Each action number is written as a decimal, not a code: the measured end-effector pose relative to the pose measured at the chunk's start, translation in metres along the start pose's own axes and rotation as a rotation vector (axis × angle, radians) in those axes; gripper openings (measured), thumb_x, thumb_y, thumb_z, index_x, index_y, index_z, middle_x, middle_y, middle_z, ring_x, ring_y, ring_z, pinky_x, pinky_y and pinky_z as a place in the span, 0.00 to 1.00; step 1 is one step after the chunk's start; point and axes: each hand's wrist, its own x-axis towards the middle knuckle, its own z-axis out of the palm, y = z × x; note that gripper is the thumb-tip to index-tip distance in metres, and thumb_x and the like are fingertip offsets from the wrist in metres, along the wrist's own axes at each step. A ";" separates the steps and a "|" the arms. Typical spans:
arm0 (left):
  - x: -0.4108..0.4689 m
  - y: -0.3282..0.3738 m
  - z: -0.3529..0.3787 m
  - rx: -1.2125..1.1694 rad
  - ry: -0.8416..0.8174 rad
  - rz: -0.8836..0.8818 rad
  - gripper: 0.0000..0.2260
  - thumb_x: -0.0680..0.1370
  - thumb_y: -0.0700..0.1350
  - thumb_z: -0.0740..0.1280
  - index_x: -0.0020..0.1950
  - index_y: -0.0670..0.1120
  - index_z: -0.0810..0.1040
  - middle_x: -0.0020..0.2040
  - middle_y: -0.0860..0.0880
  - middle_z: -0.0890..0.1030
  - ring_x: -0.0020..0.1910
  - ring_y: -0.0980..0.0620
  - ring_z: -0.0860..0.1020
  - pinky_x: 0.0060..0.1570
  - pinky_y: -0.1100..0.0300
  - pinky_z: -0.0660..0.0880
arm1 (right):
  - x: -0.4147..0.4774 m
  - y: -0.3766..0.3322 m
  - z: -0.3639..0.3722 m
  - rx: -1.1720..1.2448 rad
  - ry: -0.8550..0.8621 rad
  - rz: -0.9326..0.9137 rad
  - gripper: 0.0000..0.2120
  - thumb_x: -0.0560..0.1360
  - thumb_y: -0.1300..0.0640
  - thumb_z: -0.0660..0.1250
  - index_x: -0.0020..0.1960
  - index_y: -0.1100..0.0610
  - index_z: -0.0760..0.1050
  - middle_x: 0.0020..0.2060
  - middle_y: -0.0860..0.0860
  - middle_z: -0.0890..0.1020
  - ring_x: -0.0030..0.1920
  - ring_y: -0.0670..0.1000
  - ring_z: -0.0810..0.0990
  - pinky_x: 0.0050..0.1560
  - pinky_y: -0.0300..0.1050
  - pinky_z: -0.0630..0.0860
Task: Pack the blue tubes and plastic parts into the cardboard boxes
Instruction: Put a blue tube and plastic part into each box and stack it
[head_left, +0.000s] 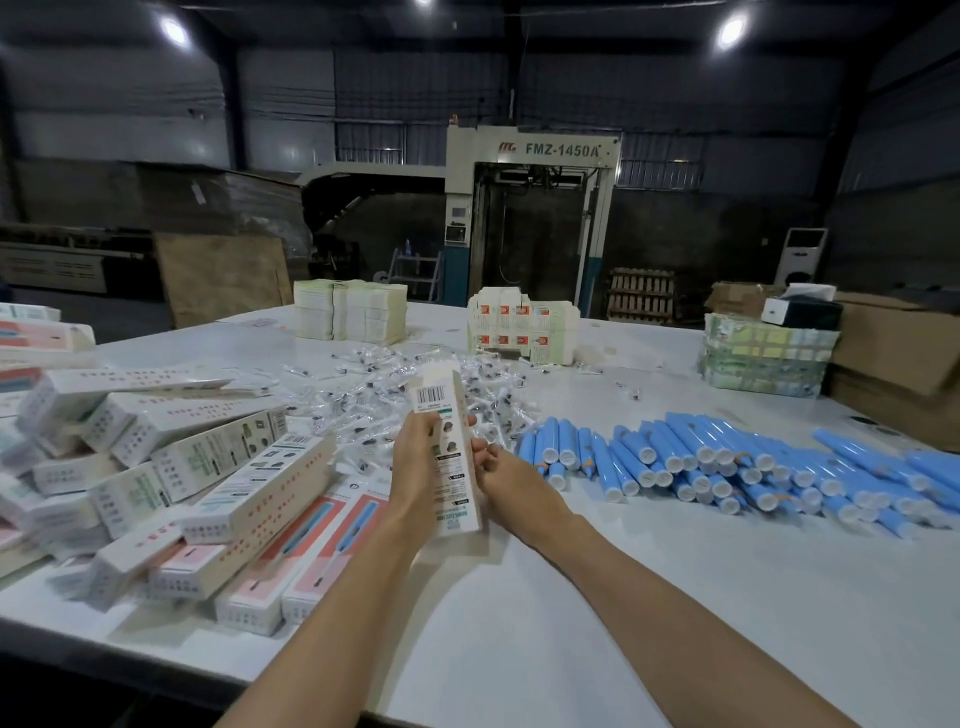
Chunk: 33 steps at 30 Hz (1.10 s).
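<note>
We are gripping one long carton (448, 447) upright above the table (519, 597): left hand (415, 462) curling round it, right hand (511, 480) pinching its edge. Blue tubes (727, 467) lying right, plastic parts (395, 395) behind.

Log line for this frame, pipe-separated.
left hand: grips carton | right hand: holds carton's right edge | carton: held on end above table | blue tubes: piled right | plastic parts: heaped behind carton

The pile of boxes (249, 483) runs off the left edge, the blue tubes (696, 457) run off the right edge, and the held box (441, 395) hides some plastic parts (374, 374).
</note>
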 end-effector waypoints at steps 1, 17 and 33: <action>0.001 -0.001 0.001 -0.001 -0.004 -0.008 0.18 0.84 0.46 0.60 0.69 0.38 0.78 0.56 0.35 0.87 0.44 0.40 0.87 0.38 0.50 0.86 | -0.004 0.003 -0.002 0.015 0.045 0.035 0.17 0.66 0.72 0.77 0.53 0.64 0.78 0.48 0.56 0.81 0.45 0.57 0.82 0.31 0.47 0.78; -0.022 -0.017 0.027 0.227 -0.439 -0.074 0.23 0.76 0.46 0.79 0.70 0.44 0.80 0.59 0.39 0.88 0.59 0.39 0.87 0.50 0.47 0.85 | -0.011 0.047 -0.171 0.911 0.827 0.624 0.17 0.82 0.59 0.70 0.68 0.50 0.71 0.46 0.51 0.83 0.48 0.48 0.83 0.51 0.41 0.80; -0.029 -0.021 0.031 0.246 -0.469 -0.037 0.17 0.79 0.46 0.78 0.67 0.51 0.83 0.58 0.39 0.88 0.59 0.39 0.87 0.56 0.42 0.85 | -0.011 0.037 -0.168 0.614 0.121 0.539 0.11 0.78 0.57 0.73 0.58 0.50 0.76 0.45 0.48 0.83 0.47 0.45 0.81 0.47 0.38 0.77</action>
